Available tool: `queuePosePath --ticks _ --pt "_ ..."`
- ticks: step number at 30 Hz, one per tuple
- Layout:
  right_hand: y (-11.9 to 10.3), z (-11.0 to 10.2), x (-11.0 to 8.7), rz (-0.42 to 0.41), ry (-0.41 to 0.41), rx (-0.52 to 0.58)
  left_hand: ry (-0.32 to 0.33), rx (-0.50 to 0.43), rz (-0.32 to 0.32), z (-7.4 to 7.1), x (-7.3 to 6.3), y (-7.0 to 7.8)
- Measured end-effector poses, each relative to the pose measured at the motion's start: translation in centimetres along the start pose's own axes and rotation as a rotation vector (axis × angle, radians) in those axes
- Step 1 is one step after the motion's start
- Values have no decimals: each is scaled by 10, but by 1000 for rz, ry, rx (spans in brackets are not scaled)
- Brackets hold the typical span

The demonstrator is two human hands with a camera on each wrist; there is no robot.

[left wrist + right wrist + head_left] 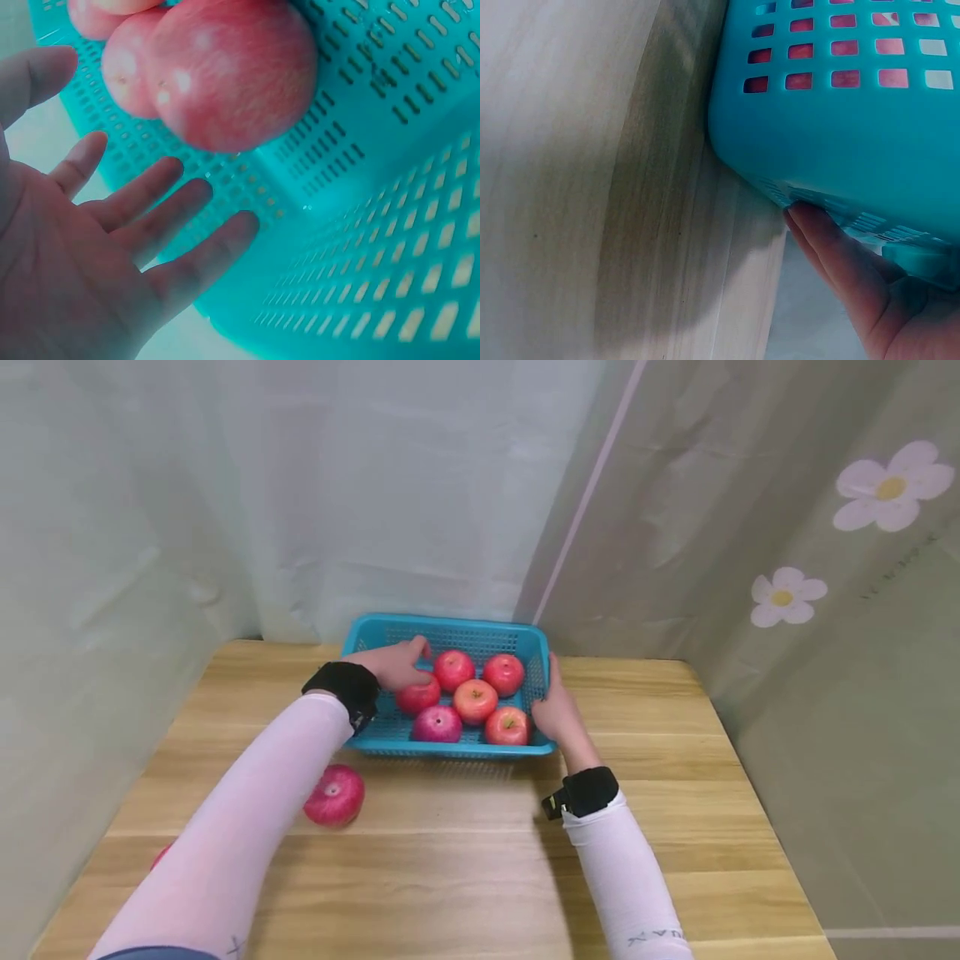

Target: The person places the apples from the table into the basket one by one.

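A blue plastic basket (450, 749) with slotted walls stands at the back of the table, and several red apples (475, 702) lie inside it. My left hand (397, 664) reaches over its left side, close above a red apple (418, 695). In the left wrist view that hand (97, 232) has its fingers spread, with nothing in them, beside a large apple (236, 75). At the basket's right end my right hand (558, 710) grips the rim, thumb over the edge. Its fingers (832, 255) lie along the outer wall in the right wrist view.
On the wooden table (450, 877), a red apple (335, 795) rests in front of the basket, by my left forearm. Another apple (160, 856) is mostly hidden under that sleeve. A pale curtain (420, 510) hangs right behind the basket, and a flowered curtain (825, 693) is at right.
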State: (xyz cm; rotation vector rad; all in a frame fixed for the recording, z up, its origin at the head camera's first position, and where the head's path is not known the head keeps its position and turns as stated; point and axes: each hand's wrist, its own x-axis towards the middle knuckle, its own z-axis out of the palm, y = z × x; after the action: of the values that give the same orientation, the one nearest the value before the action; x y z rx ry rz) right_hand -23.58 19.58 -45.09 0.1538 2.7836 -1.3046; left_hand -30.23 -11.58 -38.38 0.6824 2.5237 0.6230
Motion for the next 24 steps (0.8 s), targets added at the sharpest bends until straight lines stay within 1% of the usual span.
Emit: queuePosePath --ticks 3,6,10,15,20,24 --pt "1 -4 1 1 3 3 33 32 64 -8 -5 2" --pt "1 -7 1 -1 9 3 54 60 111 -17 -15 8" --pt "2 -9 -1 -1 11 -1 82 84 172 -25 -32 11" --pt "1 -11 -2 3 7 4 140 100 225 -30 -53 8" --pt "1 -12 -2 8 9 4 193 127 253 -29 -81 10" --pt "3 -15 -3 21 12 1 246 176 257 -21 -103 15"
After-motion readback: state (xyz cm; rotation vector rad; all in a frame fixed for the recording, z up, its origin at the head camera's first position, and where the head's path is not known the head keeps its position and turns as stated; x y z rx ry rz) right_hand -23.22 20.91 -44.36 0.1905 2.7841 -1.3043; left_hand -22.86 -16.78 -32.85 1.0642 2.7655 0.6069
